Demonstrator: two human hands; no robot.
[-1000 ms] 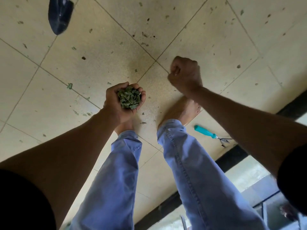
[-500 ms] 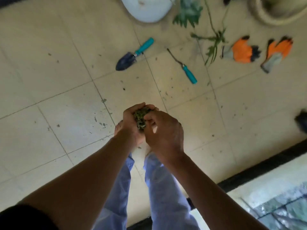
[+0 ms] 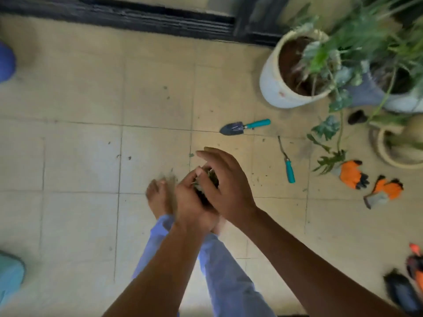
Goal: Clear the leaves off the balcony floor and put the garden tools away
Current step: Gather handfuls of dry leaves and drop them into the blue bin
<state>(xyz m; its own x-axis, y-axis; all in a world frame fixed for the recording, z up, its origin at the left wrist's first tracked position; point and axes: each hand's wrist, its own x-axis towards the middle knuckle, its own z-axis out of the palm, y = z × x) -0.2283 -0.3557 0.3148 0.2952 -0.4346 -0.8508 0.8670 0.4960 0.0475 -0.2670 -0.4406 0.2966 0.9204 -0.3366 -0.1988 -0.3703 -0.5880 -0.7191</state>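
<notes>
A clump of green leaves (image 3: 207, 179) sits in my left hand (image 3: 191, 202), whose fingers curl round it at mid frame above my feet. My right hand (image 3: 225, 186) lies over the clump with fingers straight, covering most of it. On the tiles beyond lie a trowel with a teal handle (image 3: 243, 127) and a thin weeder with a teal handle (image 3: 287, 162). Two orange work gloves (image 3: 351, 174) (image 3: 384, 191) lie to the right.
Potted plants stand at the upper right: a white pot of soil (image 3: 274, 88) and a woven basket pot (image 3: 389, 154). A dark door track (image 3: 137, 14) runs along the top. Small leaf bits (image 3: 128, 157) dot the floor. Dark and orange objects (image 3: 409, 282) lie at the lower right.
My view has turned towards the pots and door track. My right hand, a closed fist apart from the left a second ago, now lies flat over the leaves in my left hand.
</notes>
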